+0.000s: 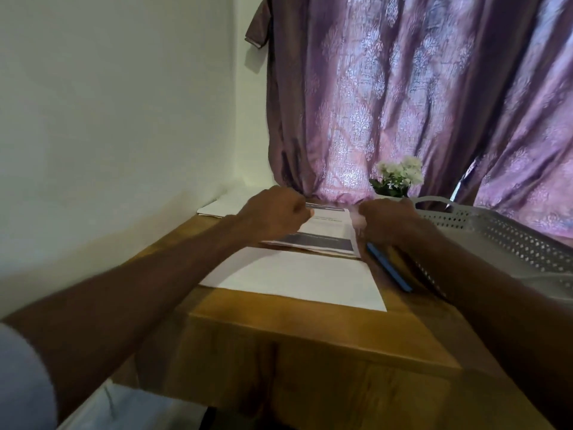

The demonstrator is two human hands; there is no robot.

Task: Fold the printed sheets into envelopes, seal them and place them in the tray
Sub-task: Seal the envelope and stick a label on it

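Two hands meet over the printed sheet (322, 234): the left hand (273, 214) curls at its left edge, the right hand (387, 220) at its right edge; blur hides whether either truly pinches it. The sheet's long axis runs hand to hand, dark bands crosswise. Nearer than the grip lies a blank sheet (297, 277); right of it a blue pen (389, 266), then the perforated tray (511, 240).
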